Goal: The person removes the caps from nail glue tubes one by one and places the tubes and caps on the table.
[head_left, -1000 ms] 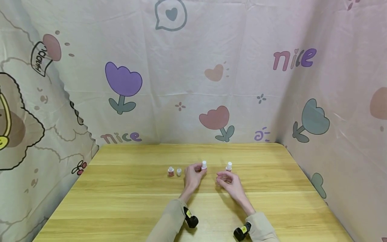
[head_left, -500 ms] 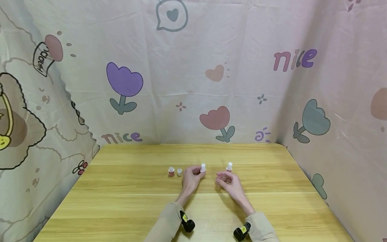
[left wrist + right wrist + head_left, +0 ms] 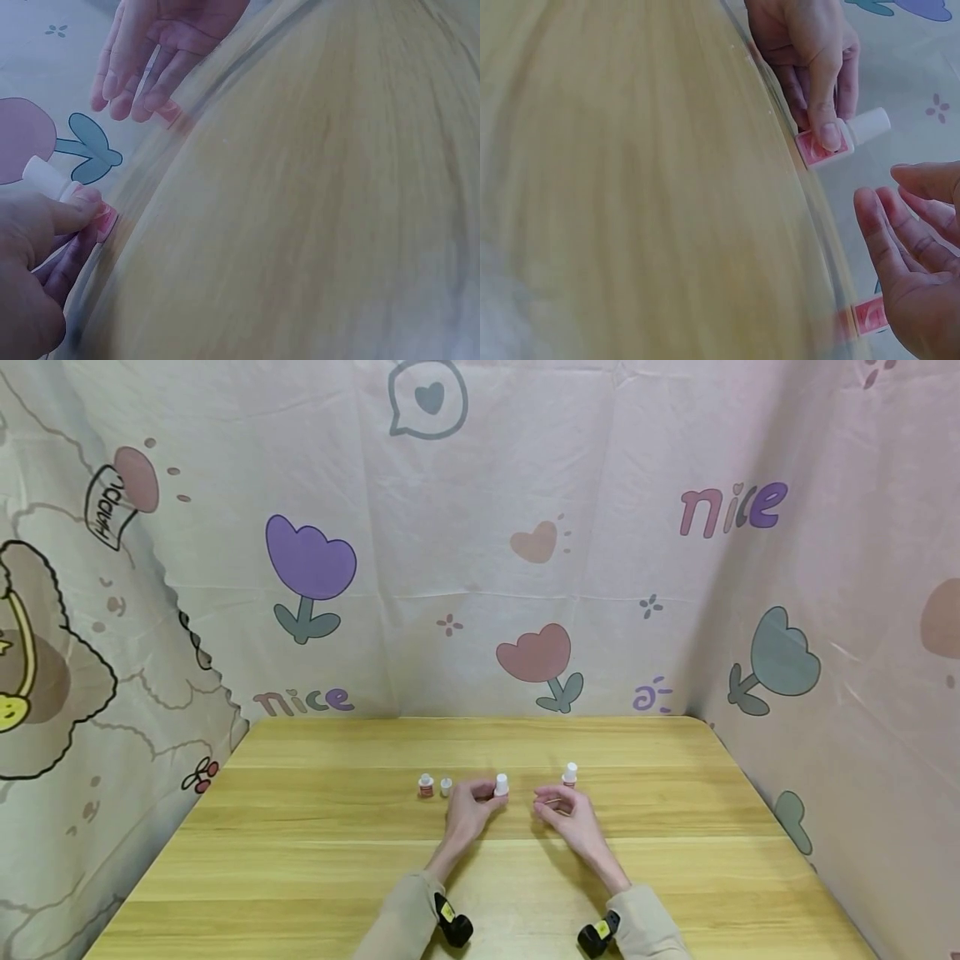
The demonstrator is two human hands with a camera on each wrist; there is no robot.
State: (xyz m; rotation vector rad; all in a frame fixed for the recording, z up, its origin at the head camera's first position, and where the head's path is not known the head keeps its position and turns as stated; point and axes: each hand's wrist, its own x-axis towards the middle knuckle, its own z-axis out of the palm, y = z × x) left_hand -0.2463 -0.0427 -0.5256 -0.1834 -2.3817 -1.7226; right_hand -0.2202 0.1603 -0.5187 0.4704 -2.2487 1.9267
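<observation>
While our sleeves (image 3: 401, 914) cross the near part of the table (image 3: 300, 877), our right hand (image 3: 576, 823) holds nothing, its fingers loosely bent. Level with it, our left hand (image 3: 466, 820) pinches an upright white-capped bottle (image 3: 502, 785), toward the table's far edge. On its left-edge side, we see a small white cap (image 3: 446, 787) just beside a narrow-topped bottle (image 3: 426, 787); beyond our right hand stands a second capped bottle (image 3: 570, 774). Past the far edge hangs a printed cloth (image 3: 442, 518).

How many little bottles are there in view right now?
3. The left bottle stands left of the left hand; the middle bottle is gripped by that hand; the right bottle stands just beyond the right hand, partly hidden by it.
</observation>
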